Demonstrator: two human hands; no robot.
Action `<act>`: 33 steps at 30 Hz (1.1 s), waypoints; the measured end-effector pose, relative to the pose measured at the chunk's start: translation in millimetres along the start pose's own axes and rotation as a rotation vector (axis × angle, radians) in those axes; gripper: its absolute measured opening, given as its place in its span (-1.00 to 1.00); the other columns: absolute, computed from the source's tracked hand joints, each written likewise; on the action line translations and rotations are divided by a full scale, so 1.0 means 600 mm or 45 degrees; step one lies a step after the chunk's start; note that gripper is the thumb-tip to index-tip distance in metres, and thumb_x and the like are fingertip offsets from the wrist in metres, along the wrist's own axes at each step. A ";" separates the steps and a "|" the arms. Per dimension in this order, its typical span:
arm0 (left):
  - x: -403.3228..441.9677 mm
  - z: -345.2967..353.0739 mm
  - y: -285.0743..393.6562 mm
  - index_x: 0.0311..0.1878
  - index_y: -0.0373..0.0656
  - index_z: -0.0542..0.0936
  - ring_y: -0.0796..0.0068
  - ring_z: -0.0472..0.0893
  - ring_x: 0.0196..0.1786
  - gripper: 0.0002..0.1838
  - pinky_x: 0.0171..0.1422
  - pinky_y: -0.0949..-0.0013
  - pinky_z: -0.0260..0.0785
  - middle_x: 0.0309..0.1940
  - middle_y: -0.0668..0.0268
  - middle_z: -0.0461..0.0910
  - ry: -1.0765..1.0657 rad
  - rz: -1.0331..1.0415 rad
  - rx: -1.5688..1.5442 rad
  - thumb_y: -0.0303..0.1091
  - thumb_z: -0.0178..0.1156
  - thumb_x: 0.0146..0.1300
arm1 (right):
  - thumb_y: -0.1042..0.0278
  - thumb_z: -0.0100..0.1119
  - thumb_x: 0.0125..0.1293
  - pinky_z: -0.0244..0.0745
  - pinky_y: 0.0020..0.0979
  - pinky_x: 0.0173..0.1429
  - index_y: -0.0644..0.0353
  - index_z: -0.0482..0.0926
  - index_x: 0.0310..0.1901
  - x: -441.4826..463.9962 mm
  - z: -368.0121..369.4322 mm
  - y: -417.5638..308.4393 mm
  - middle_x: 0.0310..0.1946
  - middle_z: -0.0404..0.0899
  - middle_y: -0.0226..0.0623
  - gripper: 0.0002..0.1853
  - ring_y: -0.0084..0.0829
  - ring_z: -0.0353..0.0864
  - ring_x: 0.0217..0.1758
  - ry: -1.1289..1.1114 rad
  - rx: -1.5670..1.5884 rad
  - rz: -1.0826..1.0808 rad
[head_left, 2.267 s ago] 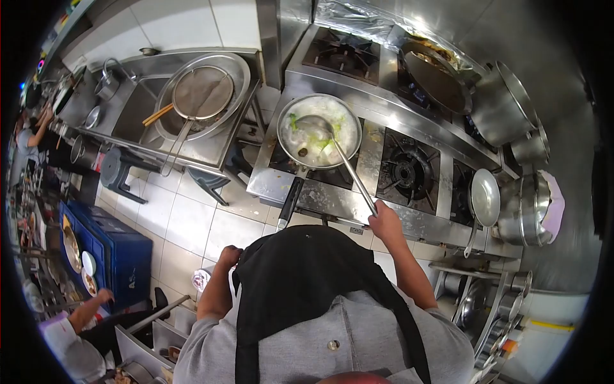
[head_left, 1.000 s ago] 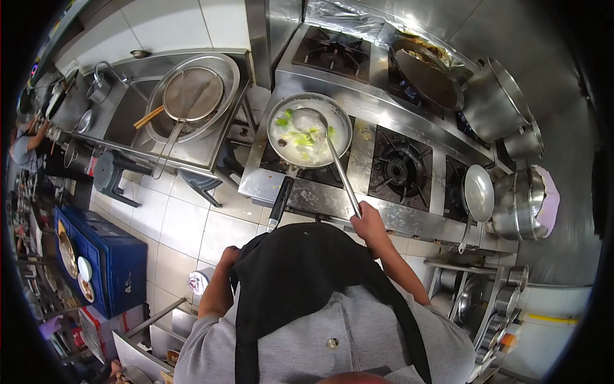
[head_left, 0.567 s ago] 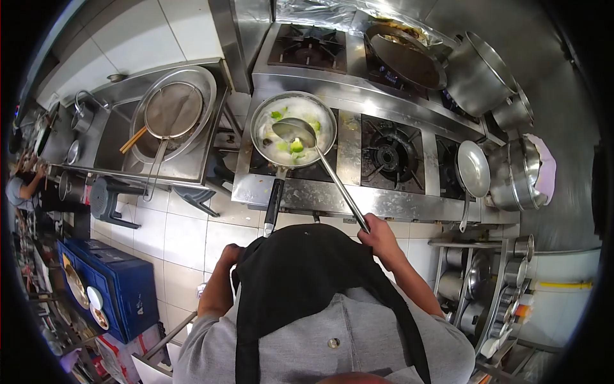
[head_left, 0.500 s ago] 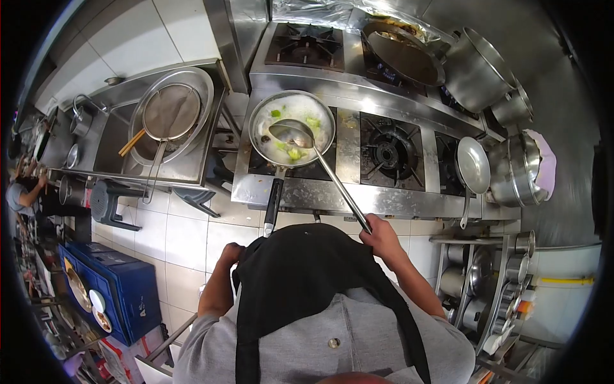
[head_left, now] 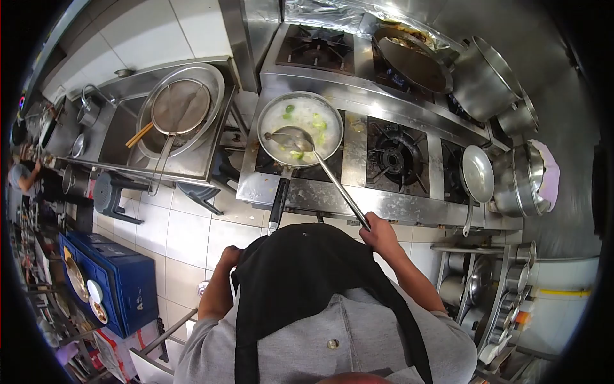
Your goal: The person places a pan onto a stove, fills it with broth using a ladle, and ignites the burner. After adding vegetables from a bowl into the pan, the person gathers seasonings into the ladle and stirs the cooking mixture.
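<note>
My right hand point(head_left: 378, 232) is wrapped round the end of a long metal ladle point(head_left: 338, 184). The ladle's bowl lies in white, frothy liquid with green vegetable pieces point(head_left: 318, 120), near the lower middle of a pan point(head_left: 263, 146) on a stove burner. The pan's black handle point(head_left: 279, 203) points toward my body, and no hand is on it. My left hand point(head_left: 230, 256) is beside the black apron point(head_left: 300, 275) at my left side; its fingers are partly hidden, so its grip is unclear.
Left of the stove, a sieve point(head_left: 181, 106) and wooden chopsticks point(head_left: 139, 134) rest over a large basin point(head_left: 217, 83) by a sink. Large pots point(head_left: 487, 80) and a small pan point(head_left: 478, 174) stand right. A blue bin point(head_left: 131, 288) is lower left; a person point(head_left: 24, 177) stands far left.
The view has shifted back and forth. The ladle has moved within the pan, from its upper right part to the lower middle, and the vegetable pieces have drifted. My right hand still holds it.
</note>
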State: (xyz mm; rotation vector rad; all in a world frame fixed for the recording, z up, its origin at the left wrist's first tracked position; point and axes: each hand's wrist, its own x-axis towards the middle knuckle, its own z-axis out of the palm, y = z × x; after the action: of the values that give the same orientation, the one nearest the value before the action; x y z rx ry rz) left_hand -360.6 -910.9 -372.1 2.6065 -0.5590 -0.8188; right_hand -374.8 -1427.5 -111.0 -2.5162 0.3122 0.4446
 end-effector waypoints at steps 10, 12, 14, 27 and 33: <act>-0.077 0.044 0.011 -0.12 -0.17 0.71 0.09 0.66 0.02 -0.65 0.17 0.17 0.52 -0.17 0.03 0.71 0.032 -0.164 -0.098 -0.15 0.16 0.16 | 0.30 0.16 0.18 0.48 0.07 -0.07 0.25 0.45 -0.13 0.103 -0.009 -0.008 -0.37 0.63 0.12 -0.73 0.17 0.63 -0.20 0.150 -0.130 -0.095; -0.090 0.052 0.029 -0.11 -0.19 0.71 0.07 0.67 0.02 -0.63 0.16 0.17 0.52 -0.16 0.01 0.71 0.057 -0.356 -0.302 -0.15 0.17 0.16 | 0.30 0.16 0.18 0.48 0.06 -0.09 0.25 0.46 -0.16 0.117 -0.015 -0.012 -0.36 0.63 0.12 -0.74 0.15 0.64 -0.22 0.209 -0.158 -0.120; -0.098 0.068 0.031 -0.09 -0.22 0.71 0.06 0.67 0.01 -0.62 0.15 0.17 0.52 -0.16 -0.01 0.71 0.070 -0.554 -0.499 -0.15 0.18 0.17 | 0.29 0.16 0.17 0.48 0.07 -0.11 0.25 0.46 -0.17 0.124 -0.022 -0.012 -0.38 0.62 0.12 -0.74 0.15 0.64 -0.24 0.244 -0.154 -0.154; -0.095 0.074 0.062 -0.09 -0.39 0.69 0.09 0.71 -0.05 -0.56 0.02 0.21 0.52 -0.15 -0.11 0.71 0.184 -0.835 -0.883 -0.14 0.25 0.18 | 0.42 0.10 0.12 0.36 -0.19 -0.34 0.27 0.39 -0.33 0.117 0.003 -0.001 -0.56 0.40 -0.16 -0.86 -0.28 0.39 -0.50 0.168 0.306 -0.083; -0.054 0.026 0.076 -0.09 -0.31 0.70 0.06 0.70 -0.04 -0.61 0.07 0.22 0.51 -0.15 -0.05 0.71 0.135 -0.880 -0.789 -0.16 0.23 0.21 | 0.39 0.11 0.12 0.38 -0.19 -0.31 0.28 0.40 -0.37 0.117 0.003 0.006 -0.54 0.43 -0.13 -0.85 -0.22 0.44 -0.47 0.208 0.293 -0.067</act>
State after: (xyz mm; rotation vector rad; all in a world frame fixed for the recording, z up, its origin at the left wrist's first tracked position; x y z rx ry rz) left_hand -406.6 -938.2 -349.3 2.2060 0.5858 -0.8525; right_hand -311.6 -1438.1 -140.3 -2.3329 0.3381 0.1708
